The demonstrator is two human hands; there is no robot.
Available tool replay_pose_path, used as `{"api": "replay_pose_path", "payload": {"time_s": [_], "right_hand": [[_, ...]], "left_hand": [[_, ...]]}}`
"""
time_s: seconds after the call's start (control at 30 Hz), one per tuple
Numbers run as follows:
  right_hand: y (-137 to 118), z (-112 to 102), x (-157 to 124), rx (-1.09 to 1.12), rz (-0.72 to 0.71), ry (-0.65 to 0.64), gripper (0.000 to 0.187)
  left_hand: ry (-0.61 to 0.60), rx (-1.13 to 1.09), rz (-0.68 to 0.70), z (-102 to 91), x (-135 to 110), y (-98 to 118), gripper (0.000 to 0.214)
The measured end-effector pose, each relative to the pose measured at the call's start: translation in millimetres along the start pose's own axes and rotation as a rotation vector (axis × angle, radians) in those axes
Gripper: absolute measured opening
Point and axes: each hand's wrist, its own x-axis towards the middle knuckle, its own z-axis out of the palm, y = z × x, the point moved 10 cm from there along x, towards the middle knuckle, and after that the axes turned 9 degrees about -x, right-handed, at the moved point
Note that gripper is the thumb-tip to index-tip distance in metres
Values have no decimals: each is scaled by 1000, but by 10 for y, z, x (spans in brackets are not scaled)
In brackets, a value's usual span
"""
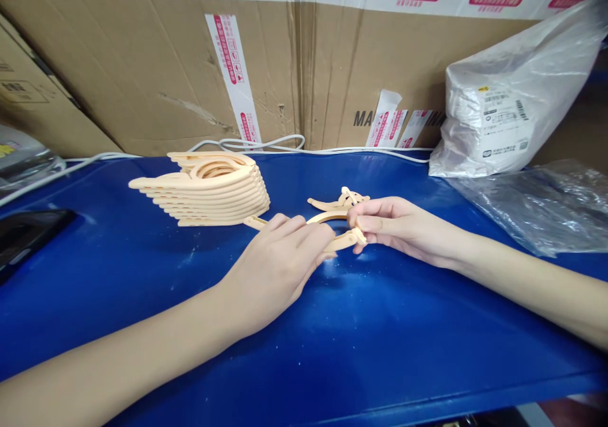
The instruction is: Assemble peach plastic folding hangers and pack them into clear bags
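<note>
1. I see the left hand [280,249] closed over, and the right hand [403,227] pinching, a curved, cream, plastic-looking piece [342,242] midway left to right.
2. Left grip seems partly hidden; uneven pressure could make it slip.

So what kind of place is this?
Probably a packing or small assembly spot: taped cardboard stands behind the blue table, which holds a neat stack of matching parts and a labelled bag.

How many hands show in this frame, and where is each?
2. The left hand grips a cream piece, in front and to the right of the cream stack; the right hand holds that piece's right end. Some fingers are partly hidden.
</note>
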Motion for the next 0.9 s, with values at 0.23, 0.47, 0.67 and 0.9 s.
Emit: {"api": "replay_pose_path", "payload": {"time_s": [0.23, 0.47, 0.67, 0.9], "right_hand": [[-25, -62, 15, 60, -47, 30, 10], [-15, -66, 23, 18, -47, 83, 14], [-82, -137, -5, -156, -115, 138, 15], [-53, -138, 2, -219, -96, 134, 18]], "left_hand": [[-11, -40, -69, 1, 23, -95, 14], [-39, -74, -95, 26, 17, -130, 15], [-45, -75, -113, 43, 1, -149, 19], [-29, -81, -102, 44, -5, -144, 23]]}}
